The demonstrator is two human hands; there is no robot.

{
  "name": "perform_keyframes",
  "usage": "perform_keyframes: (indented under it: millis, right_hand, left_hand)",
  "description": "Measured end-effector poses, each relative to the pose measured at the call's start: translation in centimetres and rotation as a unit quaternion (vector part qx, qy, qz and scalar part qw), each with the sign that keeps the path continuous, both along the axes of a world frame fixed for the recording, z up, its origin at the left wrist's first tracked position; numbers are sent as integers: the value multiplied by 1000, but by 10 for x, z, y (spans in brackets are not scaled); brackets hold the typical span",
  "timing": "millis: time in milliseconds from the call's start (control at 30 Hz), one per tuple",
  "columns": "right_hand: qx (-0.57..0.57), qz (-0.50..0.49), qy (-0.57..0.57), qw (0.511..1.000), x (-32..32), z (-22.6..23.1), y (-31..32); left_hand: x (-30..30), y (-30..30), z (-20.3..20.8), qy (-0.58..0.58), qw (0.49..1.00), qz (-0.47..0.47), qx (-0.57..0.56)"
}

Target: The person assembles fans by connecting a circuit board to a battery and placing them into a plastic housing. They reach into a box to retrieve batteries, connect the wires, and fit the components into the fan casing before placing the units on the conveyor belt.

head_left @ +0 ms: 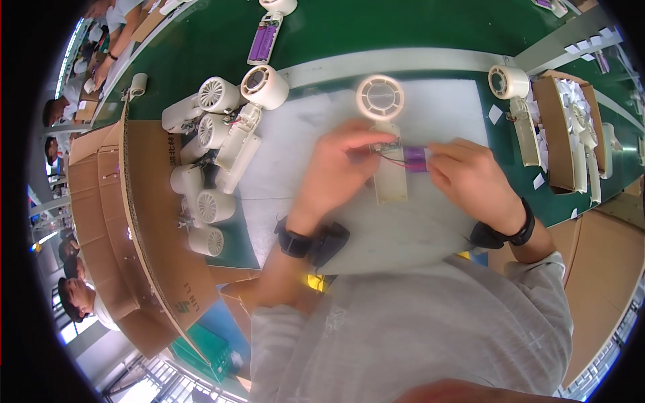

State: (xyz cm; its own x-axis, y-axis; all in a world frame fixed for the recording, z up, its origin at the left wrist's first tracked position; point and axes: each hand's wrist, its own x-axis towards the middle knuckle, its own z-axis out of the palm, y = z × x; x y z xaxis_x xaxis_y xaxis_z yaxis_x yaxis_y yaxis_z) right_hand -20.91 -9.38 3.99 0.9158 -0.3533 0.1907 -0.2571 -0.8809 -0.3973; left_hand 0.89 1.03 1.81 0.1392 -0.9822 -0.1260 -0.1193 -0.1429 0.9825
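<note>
A cream handheld fan (390,185) lies face-up on the white mat, its round head pointing away from me and its handle casing uncovered. My left hand (342,164) is closed at the upper handle, thumb and forefinger at the small circuit board (388,144). Pinched in my right hand (470,178) is a purple battery pack (415,160), just right of the handle. Thin red and dark wires (393,160) run between the board and the pack. My fingers cover part of the pack and the handle's left edge.
Several cream fans (216,207) are piled on the left beside a large cardboard box (154,221). Another fan (508,82) lies at the right, near a carton (549,114) of white pieces. Beyond the pale rail (403,59) sits a fan with purple batteries (266,39). Other people work far left.
</note>
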Motion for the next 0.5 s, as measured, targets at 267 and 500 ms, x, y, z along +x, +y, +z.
perform_keyframes:
  millis: [267,500]
  right_hand:
    - [24,8,-23,999,2,-1,-2]
    - [-51,9,27,998,6,-6,9]
  left_hand:
    - [3,-1,-5,-2,1000,-8,-16]
    - [9,0,-9,-56,997,-26,-38]
